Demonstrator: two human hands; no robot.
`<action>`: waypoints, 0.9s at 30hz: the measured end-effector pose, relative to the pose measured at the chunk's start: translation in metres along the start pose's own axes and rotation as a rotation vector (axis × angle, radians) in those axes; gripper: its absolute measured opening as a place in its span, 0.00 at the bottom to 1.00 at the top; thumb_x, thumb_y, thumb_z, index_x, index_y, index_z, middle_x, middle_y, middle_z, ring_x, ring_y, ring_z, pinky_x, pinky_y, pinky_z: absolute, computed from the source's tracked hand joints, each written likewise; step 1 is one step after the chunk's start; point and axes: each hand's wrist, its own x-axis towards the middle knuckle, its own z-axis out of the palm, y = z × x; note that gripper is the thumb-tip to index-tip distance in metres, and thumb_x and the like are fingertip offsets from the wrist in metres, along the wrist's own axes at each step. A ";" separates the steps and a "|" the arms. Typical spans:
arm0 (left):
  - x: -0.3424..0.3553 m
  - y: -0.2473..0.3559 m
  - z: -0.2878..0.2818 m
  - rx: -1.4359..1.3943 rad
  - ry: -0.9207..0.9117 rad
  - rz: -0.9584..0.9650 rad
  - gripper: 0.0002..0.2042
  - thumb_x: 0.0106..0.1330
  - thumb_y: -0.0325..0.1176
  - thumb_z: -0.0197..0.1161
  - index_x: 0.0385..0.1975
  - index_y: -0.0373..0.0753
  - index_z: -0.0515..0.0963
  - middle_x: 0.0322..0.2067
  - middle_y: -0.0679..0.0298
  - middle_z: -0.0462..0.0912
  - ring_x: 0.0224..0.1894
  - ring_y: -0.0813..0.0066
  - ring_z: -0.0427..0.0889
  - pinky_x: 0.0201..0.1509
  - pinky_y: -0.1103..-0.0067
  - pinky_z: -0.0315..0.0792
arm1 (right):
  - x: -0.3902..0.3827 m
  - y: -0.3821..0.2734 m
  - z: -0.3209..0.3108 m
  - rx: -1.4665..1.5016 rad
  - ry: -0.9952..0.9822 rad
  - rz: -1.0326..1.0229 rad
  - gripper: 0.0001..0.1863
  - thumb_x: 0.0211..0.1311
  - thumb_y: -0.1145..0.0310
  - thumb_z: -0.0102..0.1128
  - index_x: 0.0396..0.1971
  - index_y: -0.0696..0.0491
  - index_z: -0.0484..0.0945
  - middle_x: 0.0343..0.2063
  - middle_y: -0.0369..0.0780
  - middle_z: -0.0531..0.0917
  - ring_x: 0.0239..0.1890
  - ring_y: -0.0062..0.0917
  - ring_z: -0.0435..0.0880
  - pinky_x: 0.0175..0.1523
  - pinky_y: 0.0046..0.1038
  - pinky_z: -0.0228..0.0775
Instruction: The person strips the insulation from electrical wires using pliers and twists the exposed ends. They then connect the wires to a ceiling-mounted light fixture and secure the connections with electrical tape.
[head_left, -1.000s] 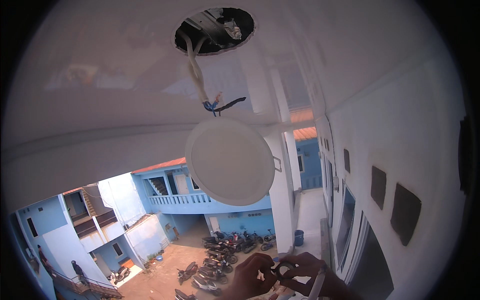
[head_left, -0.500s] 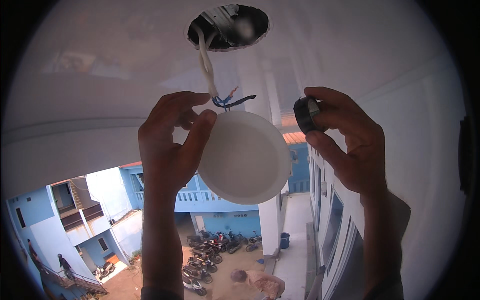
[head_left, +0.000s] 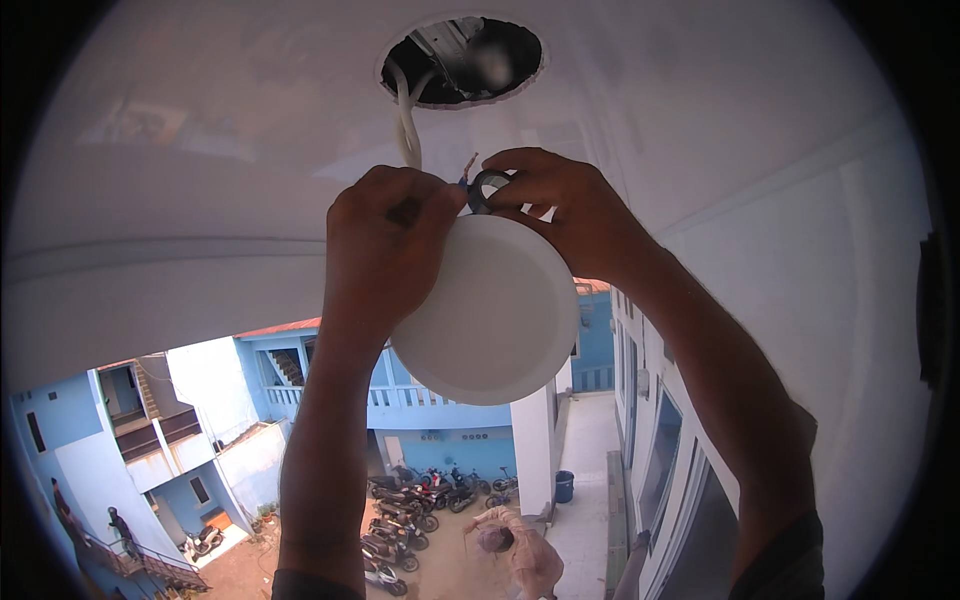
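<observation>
A round white ceiling lamp (head_left: 485, 315) hangs face-down below a white cable (head_left: 408, 135) that comes out of the ceiling. My left hand (head_left: 390, 225) is closed in a pinch on the thin wires (head_left: 466, 178) just above the lamp. A copper-coloured bare end sticks up past its fingertips; the rest of the joint is hidden behind the fingers. In my right hand (head_left: 575, 205) is a roll of black tape (head_left: 478, 192), gripped between thumb and fingers. The roll is right beside the wires, close to the left fingertips.
Overhead, the white ceiling has an oval cut-out hole (head_left: 510, 85) with metal framing inside. Far below, parked motorcycles (head_left: 400, 520) stand in a yard, and a person (head_left: 520, 550) bends over near them. Blue and white buildings (head_left: 440, 450) surround the yard; a blue bin (head_left: 564, 487) stands on the walkway.
My right hand has moved left with the tape roll, from beside the lamp up to the wires. My left hand has shifted right and closed on the wires. The person below has changed posture.
</observation>
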 end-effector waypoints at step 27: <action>-0.005 0.008 -0.021 -0.322 -0.086 -0.064 0.08 0.65 0.26 0.63 0.40 0.31 0.84 0.30 0.56 0.88 0.30 0.75 0.87 0.38 0.79 0.80 | 0.025 -0.027 -0.034 0.173 -0.160 -0.029 0.11 0.58 0.75 0.69 0.42 0.52 0.90 0.57 0.40 0.83 0.45 0.29 0.88 0.50 0.29 0.83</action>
